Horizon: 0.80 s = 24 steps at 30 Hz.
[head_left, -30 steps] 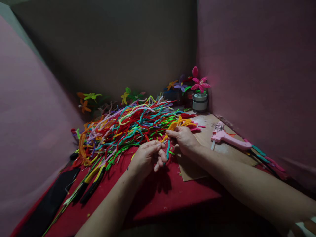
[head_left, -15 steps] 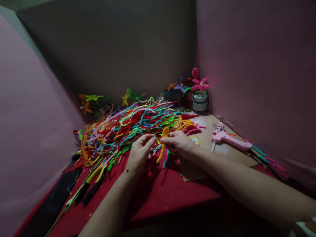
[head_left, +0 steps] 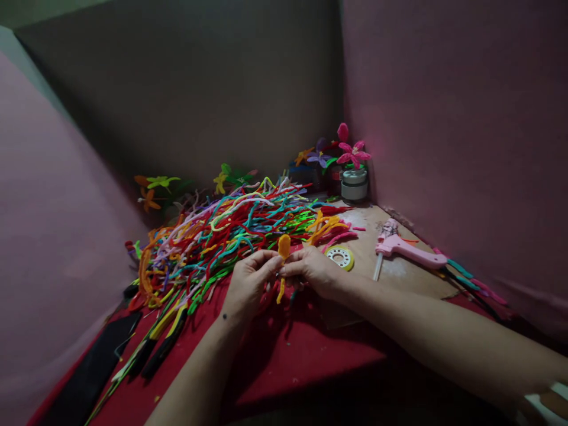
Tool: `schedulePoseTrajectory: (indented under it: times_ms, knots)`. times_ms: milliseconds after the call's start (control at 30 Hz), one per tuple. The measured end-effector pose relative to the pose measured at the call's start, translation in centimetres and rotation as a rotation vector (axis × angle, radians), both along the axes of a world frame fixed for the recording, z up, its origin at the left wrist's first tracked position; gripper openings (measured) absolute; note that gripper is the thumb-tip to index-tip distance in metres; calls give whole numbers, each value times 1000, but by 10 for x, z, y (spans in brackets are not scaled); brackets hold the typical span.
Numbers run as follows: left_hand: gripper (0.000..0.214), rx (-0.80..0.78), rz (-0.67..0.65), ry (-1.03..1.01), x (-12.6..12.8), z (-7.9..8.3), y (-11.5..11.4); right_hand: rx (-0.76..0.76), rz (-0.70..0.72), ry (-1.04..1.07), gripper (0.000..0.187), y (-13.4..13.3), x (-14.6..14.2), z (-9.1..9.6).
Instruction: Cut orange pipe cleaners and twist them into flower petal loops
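Observation:
An orange pipe cleaner, bent into a loop at its top, is pinched between both my hands over the red table. My left hand grips it from the left with thumb and fingers closed. My right hand pinches it from the right. The stem's lower end hangs down between my hands. Just behind lies a big pile of pipe cleaners in many colours.
A pink glue gun lies on a brown board at right, with a yellow tape roll beside it. Pipe-cleaner flowers stand in a pot at the back corner. Dark tools lie front left. Pink walls enclose both sides.
My hands let go of a teal pipe cleaner and came together on the orange looped one, raising it upright. The tape roll has come into view beside my right hand.

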<state>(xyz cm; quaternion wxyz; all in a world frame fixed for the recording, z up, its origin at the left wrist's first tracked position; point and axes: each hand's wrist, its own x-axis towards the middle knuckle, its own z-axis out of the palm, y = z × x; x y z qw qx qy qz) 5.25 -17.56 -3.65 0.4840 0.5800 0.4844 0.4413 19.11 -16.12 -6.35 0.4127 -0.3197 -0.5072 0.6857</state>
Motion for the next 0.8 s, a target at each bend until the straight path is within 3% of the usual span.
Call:
schedulePoseTrajectory:
  times_ms: [100,200,400,500,600,733,800]
  knots:
    - [21,-40,-50,16,-1,-1,0,20,6,-14,10,1,0,-1]
    - [20,14,29,48,-1,1,1,60,25,-40,14,0,-2,-3]
    - [22,82,78,191,12,29,13,178,67,-194,9,-2,-8,-9]
    - [19,168,36,292,31,44,30,335,59,-313,10,-4,-9,-10]
    - [17,262,18,436,56,50,55,483,30,-331,9,-5,-10,-12]
    - [18,549,32,851,88,41,92,602,25,-386,16,-7,-11,-14]
    - [20,619,6,1013,98,32,107,677,6,-451,21,-9,-11,-13]
